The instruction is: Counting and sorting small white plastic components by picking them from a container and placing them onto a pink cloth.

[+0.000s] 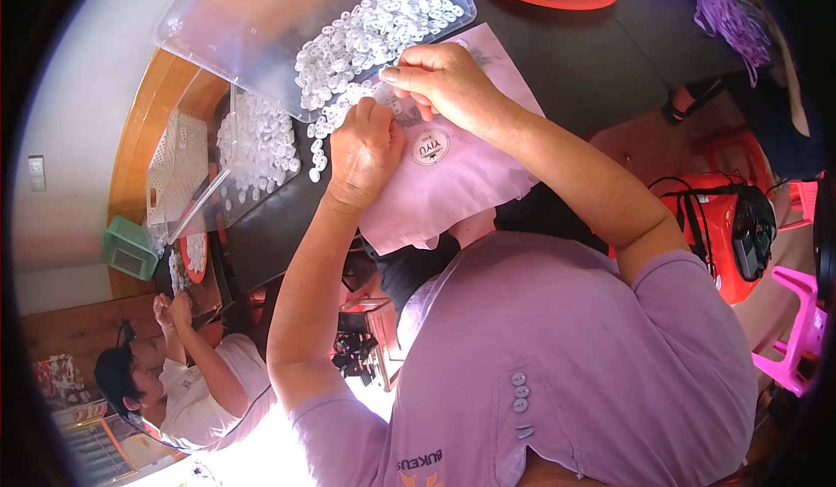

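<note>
While the right hand (448, 86) holds thumb and forefinger together, on what one cannot tell, the left hand (367, 154) curls at the pink cloth (466, 178), its grip hidden. Loose white pieces (327, 123) lie at the surface's (570, 56) near edge, beside the clear bin (248, 16); they likely want light, steady pinching.

Bright glare bleaches the lower left, while the curved fisheye rim fades to black.
</note>
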{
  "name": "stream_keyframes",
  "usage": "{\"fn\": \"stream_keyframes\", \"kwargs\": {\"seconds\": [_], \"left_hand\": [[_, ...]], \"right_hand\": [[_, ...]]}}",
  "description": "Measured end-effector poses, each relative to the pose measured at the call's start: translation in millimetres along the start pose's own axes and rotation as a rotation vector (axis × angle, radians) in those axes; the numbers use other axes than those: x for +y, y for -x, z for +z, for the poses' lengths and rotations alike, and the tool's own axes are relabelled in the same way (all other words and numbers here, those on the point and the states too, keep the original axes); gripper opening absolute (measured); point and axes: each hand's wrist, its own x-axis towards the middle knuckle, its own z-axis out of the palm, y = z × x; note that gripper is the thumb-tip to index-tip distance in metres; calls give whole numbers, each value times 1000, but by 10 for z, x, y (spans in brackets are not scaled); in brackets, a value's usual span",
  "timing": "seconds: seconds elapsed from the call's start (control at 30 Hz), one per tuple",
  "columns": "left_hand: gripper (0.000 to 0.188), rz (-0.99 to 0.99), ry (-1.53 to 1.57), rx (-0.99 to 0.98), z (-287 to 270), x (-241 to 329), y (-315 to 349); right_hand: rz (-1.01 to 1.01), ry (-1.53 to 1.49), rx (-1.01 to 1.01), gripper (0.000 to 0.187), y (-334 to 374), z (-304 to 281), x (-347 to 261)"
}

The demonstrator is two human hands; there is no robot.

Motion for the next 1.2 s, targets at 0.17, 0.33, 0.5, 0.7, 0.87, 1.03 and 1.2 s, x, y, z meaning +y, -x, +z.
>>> {"fn": "stream_keyframes", "kwargs": {"seconds": [0.17, 0.33, 0.5, 0.7, 0.87, 1.03, 1.2], "left_hand": [[10, -184, 157, 31, -30, -30, 104], [4, -465, 453, 57, -187, 38, 100], [7, -841, 1021, 117, -319, 41, 70], [12, -1039, 1486, 117, -407, 185, -74], [10, -1043, 1507, 84, -355, 174, -172], [14, -223, 363, -24, -128, -92, -157], [18, 15, 51, -164, -97, -94, -241]], "right_hand": [[-52, 131, 43, 33, 9, 26, -15], [-94, 257, 35, 26, 28, 23, 30], [-585, 501, 6, 10, 12, 105, 131], [-549, 394, -89, 13, 12, 78, 132], [-353, 288, -1, 5, 19, 0, 95], [-215, 159, 74, 4, 12, 3, 16], [-229, 190, 67, 5, 30, -20, 20]]}}
